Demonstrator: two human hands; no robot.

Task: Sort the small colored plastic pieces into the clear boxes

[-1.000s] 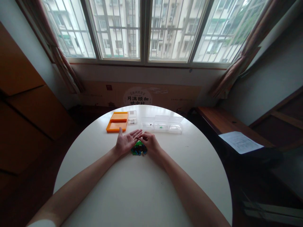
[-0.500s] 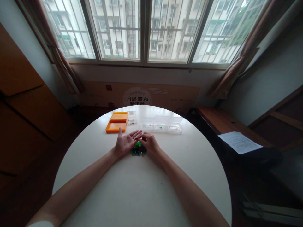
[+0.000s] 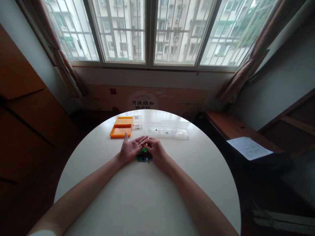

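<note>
Round white bench, window side. Far left on it: orange tray. Left hand nearer, palm up, wide open, fingers stretched rightward, palm bare. Small clear case just right of tray. Pile of small green, blue and dark pieces on bench, below and between both hands, partly covered. Right hand: fingertips drawn together at left fingertips; cannot tell whether it grips a piece. Behind, three clear boxes, lids up; dark bit in left, green bits in middle.
</note>
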